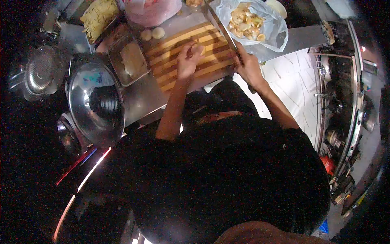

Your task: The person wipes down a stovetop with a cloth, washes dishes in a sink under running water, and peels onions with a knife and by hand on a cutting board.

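Observation:
My left hand [189, 60] is over the striped wooden cutting board [166, 79], its fingers closed around a small, pale brown piece [202, 49] that is too blurred to name. In my right hand [248, 67], at the board's right edge, is the handle of a large knife [221, 26], whose long blade slants up and away to the left. Right of the knife, a clear plastic bag [278, 34] holds several pale brown peeled or cut pieces [245, 24]. Two round whitish pieces [158, 33] sit at the board's upper left.
A rectangular metal tray [126, 81] with something pale inside is left of the board. Farther left are a large steel bowl [96, 103] and a strainer [46, 69]. A pink bag [150, 12] and a heap of yellowish strips [99, 18] lie beyond.

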The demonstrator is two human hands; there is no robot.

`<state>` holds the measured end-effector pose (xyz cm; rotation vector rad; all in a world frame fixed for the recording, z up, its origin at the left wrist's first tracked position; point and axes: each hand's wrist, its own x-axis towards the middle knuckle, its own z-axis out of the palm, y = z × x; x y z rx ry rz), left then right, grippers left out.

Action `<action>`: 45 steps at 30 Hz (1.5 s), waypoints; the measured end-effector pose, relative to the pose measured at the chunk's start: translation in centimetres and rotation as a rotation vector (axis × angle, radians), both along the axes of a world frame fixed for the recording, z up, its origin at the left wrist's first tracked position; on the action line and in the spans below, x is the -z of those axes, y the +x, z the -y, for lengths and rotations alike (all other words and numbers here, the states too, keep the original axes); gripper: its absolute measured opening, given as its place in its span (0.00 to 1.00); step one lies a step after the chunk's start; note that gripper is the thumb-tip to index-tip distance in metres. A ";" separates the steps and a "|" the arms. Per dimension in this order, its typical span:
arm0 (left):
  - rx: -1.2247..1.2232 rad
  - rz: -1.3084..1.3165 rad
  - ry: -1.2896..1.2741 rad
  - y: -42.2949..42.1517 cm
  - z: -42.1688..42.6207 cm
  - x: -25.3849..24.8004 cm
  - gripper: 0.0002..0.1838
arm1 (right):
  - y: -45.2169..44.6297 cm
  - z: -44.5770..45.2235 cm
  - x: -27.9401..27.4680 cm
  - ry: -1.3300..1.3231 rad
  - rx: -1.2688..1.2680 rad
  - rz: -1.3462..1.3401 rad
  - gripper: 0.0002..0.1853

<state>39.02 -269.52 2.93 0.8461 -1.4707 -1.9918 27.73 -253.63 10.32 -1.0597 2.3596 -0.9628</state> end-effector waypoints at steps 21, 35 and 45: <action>0.248 -0.172 0.129 -13.7 -5.8 -11.0 0.15 | -6.3 -3.3 -6.9 -0.013 0.117 -0.332 0.29; 0.059 -0.070 -0.031 -16.0 -7.9 -9.2 0.15 | -9.4 -2.0 -4.6 -0.138 0.202 -0.170 0.25; 0.303 -0.231 0.192 -17.1 -5.2 -5.8 0.20 | -14.1 -2.7 -4.3 -0.155 0.256 0.639 0.31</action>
